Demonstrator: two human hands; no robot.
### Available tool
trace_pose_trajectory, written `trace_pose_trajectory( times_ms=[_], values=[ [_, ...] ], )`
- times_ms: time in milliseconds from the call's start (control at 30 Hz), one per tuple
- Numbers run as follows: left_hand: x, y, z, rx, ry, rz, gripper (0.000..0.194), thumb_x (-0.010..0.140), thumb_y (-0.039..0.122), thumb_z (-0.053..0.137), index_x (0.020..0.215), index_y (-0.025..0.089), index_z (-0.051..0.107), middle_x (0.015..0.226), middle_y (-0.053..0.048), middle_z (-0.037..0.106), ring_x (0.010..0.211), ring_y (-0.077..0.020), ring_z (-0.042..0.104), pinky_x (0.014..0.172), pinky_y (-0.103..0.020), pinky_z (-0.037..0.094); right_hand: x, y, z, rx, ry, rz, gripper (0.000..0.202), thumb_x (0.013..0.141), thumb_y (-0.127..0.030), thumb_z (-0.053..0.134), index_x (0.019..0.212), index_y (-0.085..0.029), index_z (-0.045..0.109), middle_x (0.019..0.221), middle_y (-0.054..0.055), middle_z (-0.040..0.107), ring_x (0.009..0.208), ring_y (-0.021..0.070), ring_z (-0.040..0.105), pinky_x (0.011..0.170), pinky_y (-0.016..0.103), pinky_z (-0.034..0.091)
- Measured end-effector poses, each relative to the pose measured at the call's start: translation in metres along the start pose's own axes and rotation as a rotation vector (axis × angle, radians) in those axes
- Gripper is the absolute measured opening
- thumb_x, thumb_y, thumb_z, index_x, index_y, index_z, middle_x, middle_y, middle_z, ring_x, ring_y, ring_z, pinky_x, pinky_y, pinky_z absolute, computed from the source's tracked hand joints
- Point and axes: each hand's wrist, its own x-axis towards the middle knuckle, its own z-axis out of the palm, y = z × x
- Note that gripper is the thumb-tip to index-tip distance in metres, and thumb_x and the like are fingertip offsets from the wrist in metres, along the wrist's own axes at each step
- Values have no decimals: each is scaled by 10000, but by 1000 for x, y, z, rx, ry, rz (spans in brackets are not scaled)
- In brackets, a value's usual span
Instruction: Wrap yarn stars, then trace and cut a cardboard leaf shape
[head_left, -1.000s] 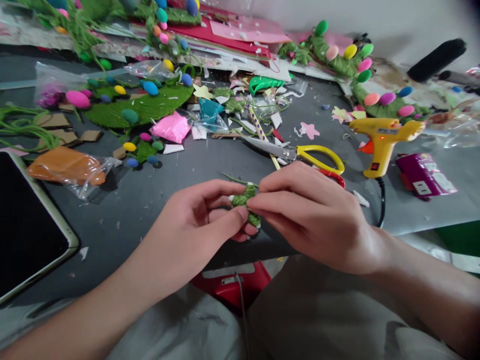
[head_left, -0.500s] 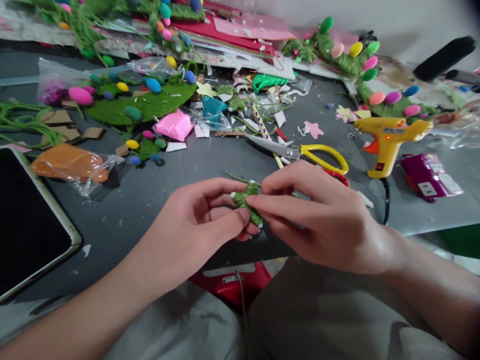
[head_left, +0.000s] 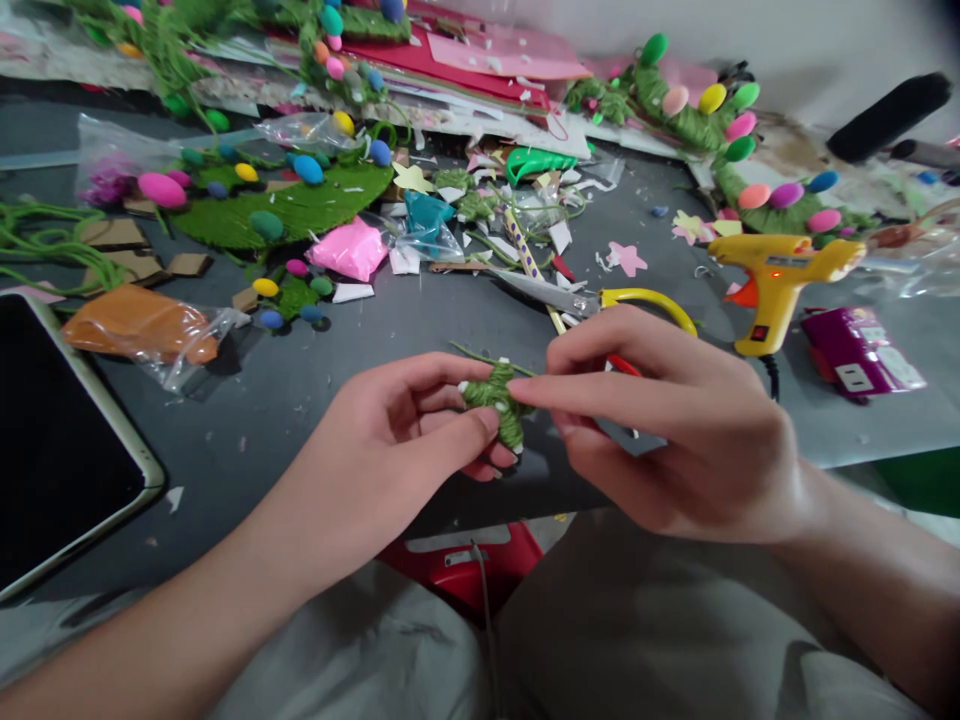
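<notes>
A small star wrapped in green yarn (head_left: 501, 385) is pinched between the thumb and fingers of my left hand (head_left: 405, 430), above the table's front edge. White tips show at the ends of its points. My right hand (head_left: 667, 420) is at the star's right side, its index fingertip touching the star. The thumb of that hand is apart from the index finger, lower down. A thin green strand (head_left: 469, 352) runs behind the star. Partly hidden behind my right hand are scissors (head_left: 559, 295) with yellow and red handles.
A yellow glue gun (head_left: 776, 285) with a lit red light stands at right, beside a purple packet (head_left: 862, 350). A tablet-like device (head_left: 60, 440) lies at left. Clay packets, such as a pink one (head_left: 349, 250) and an orange one (head_left: 142, 325), and paper scraps cover the back.
My right hand has moved right and its fingers have spread from the star, showing more of it. My left hand stays almost in place with the star.
</notes>
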Motion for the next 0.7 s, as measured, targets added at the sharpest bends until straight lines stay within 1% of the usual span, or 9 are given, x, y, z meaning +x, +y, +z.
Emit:
trace_pose_trajectory(
  times_ms=[100,200,300,400,500,600,700],
  values=[
    [0,0,1,-4,9,-7,166,849,241,792,1001,210,733,715,30,756,626,-108,725,618,-155,603,-1,0,-1,-7,14,5,262,911,-90,565,1072,-236,712,1018,83,666,894,192,656,738,353,577],
    [1,1,2,-4,15,-6,161,850,224,784,1000,207,728,730,30,761,620,-106,724,612,-152,601,-1,0,0,-24,6,-39,231,900,-98,585,1060,-207,711,1010,81,666,875,176,645,754,346,571],
    [0,1,1,-2,21,3,177,840,211,788,1006,204,726,734,29,761,623,-105,724,612,-146,596,-2,1,2,-58,-34,-63,229,885,-86,597,1058,-192,704,1038,89,669,898,183,635,785,364,558],
    [-1,1,-1,5,19,4,195,833,212,794,1017,205,729,717,30,750,631,-113,724,615,-153,596,-3,3,3,-87,-66,-75,211,895,-95,583,1042,-205,688,1060,85,666,905,189,626,772,378,543],
    [-1,-1,-4,-13,-14,2,186,854,223,771,1036,213,737,771,19,757,663,-131,732,626,-186,611,-4,5,3,-109,-75,-117,200,898,-93,581,1037,-196,682,1077,82,653,919,183,620,778,372,534],
    [0,-4,-5,-49,-39,8,172,883,264,745,1050,223,746,833,7,762,707,-149,741,646,-221,628,-5,7,2,-134,-113,-133,215,899,-93,595,1066,-198,681,1114,89,642,949,196,619,808,376,533],
    [0,-4,-5,-47,-40,10,165,881,281,755,1035,219,749,796,11,754,680,-138,732,635,-207,620,-6,9,1,-145,-150,-121,241,910,-95,589,1096,-224,671,1159,89,640,979,215,624,847,386,544]
  ],
)
